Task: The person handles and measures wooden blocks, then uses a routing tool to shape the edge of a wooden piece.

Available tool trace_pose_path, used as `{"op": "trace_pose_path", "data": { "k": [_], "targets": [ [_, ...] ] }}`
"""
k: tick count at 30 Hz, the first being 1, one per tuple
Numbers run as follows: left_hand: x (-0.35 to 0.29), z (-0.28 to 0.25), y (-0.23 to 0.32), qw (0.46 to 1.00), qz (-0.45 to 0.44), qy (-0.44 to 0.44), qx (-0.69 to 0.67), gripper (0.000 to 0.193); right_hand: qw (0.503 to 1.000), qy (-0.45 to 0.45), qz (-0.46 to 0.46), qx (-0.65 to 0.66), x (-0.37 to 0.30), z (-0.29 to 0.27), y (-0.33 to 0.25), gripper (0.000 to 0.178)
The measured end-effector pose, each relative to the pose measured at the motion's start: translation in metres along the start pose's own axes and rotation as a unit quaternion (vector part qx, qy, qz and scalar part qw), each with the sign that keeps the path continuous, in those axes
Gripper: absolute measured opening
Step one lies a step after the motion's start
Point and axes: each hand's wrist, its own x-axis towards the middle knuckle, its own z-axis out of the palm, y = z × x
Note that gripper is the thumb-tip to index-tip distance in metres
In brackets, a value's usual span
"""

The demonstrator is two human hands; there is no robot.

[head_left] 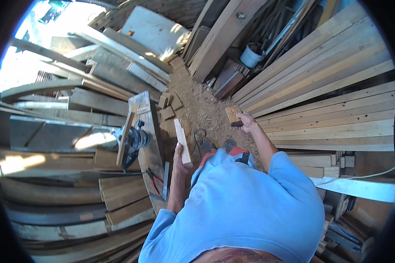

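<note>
My left hand [178, 155] is closed around the lower part of a short, pale wooden piece [180, 133], which points up and away from me. Off to the right, my right hand [247, 122] grips a small, flat, orange-brown block [233, 113] by its near side. A dark strip shows under that block, and I cannot tell what it is made of. The two held things are well apart. Just left of my left hand stands a narrow plank bench [154, 147]. On it are a power tool [140, 138], red-handled pliers [154, 179] and a thin metal strip [166, 180].
Long boards [324, 65] are stacked along the right. More timber [105, 70] crowds the left. Several wood offcuts [167, 112] lie on the sawdust-covered floor [197, 103] ahead. A black cord [196, 136] curls near my feet. A white bucket [251, 55] stands farther back.
</note>
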Motion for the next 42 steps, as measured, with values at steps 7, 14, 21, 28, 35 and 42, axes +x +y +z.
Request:
{"op": "trace_pose_path", "data": {
  "k": [7, 14, 21, 28, 35, 42],
  "targets": [
    [0.054, 0.028, 0.035, 0.998, -0.031, -0.014, 0.058, 0.042, 0.997, 0.043, 0.001, 0.07, 0.05, -0.04, -0.032, 0.027],
    [0.086, 0.066, 0.059, 0.985, -0.028, 0.014, 0.17, 0.037, 0.982, 0.142, -0.103, 0.072, 0.103, -0.067, -0.134, 0.025],
    [0.115, 0.117, 0.052, 0.969, 0.004, 0.018, 0.247, 0.042, 0.923, 0.317, -0.17, -0.134, 0.21, -0.121, -0.294, 0.028],
    [0.155, 0.168, 0.029, 0.962, -0.12, 0.044, 0.241, 0.04, 0.837, 0.413, -0.133, -0.335, 0.279, -0.184, -0.409, 0.032],
    [0.191, 0.19, 0.012, 0.945, -0.187, 0.116, 0.244, 0.041, 0.7, 0.389, -0.149, -0.58, 0.401, -0.286, -0.423, 0.045],
    [0.203, 0.234, 0.032, 0.954, -0.154, 0.097, 0.238, 0.044, 0.655, 0.394, -0.105, -0.637, 0.439, -0.273, -0.442, 0.05]
  ]
}}
